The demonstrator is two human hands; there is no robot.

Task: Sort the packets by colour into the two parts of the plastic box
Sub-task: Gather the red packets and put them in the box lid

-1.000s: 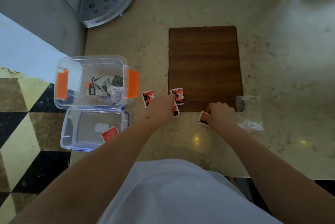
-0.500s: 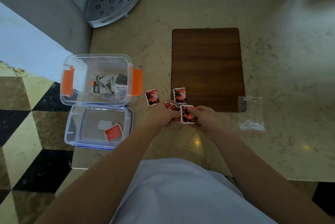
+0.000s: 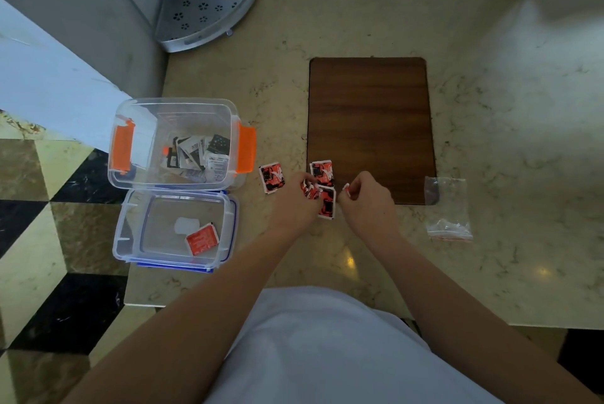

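Note:
My left hand (image 3: 292, 199) is closed on red packets (image 3: 311, 190), and one of them (image 3: 327, 205) hangs down from its fingers. Just to the right, my right hand (image 3: 367, 199) has its fingers curled, with a red-and-white packet corner (image 3: 345, 188) showing at the fingertips. One red packet (image 3: 272, 177) lies loose on the counter. Another (image 3: 322, 172) rests on the board's near left corner. The clear box (image 3: 176, 103) with orange latches holds several black-and-white packets (image 3: 201, 155). Its lid (image 3: 130, 233) lies in front of it with a single red packet (image 3: 202, 238) inside.
A brown wooden board (image 3: 369, 116) lies on the marble counter (image 3: 490, 273). A clear zip bag (image 3: 447, 207) sits to its right. A grey corner shelf (image 3: 202, 8) stands at the back left. The counter ends just left of the box, above a tiled floor (image 3: 49, 240).
My right hand carried a red packet left from the board's near edge to my left hand. The two hands have since drawn slightly apart, and the packet now hangs at my left hand.

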